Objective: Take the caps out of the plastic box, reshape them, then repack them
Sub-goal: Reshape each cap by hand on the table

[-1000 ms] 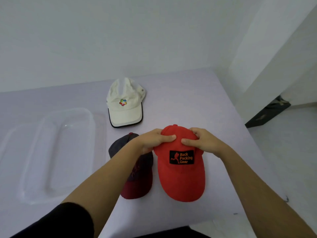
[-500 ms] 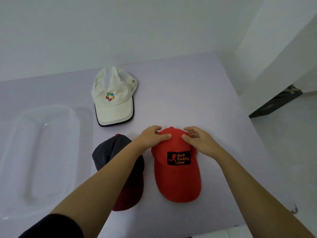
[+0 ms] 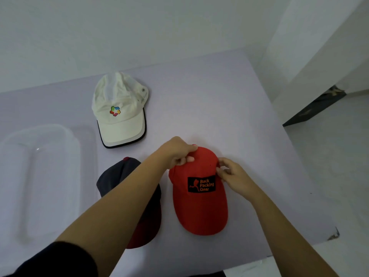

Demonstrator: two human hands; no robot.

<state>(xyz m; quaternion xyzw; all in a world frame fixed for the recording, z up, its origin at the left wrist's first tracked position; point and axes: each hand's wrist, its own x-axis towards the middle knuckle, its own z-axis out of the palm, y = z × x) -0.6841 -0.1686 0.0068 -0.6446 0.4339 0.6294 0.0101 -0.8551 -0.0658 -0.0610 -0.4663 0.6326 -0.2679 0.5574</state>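
A red cap [image 3: 199,204] with a black "Back Packing Gear" patch lies on the table, brim toward me. My left hand [image 3: 177,152] pinches the top left of its crown. My right hand [image 3: 233,174] pinches the crown's right side beside the patch. To its left lies a dark navy cap [image 3: 113,176] with a maroon brim, partly hidden under my left forearm. A white cap [image 3: 119,112] with a coloured logo and dark brim edge sits farther back. The clear plastic box [image 3: 65,134] stands at the left with no caps inside.
The pale lavender table [image 3: 219,100] ends at a wall behind and drops off at its right edge, where a white floor and a dark low object [image 3: 313,108] show.
My hands have shifted from resting on top of the red cap's crown to pinching its sides. The camera view moved slightly, so the caps sit differently in frame.
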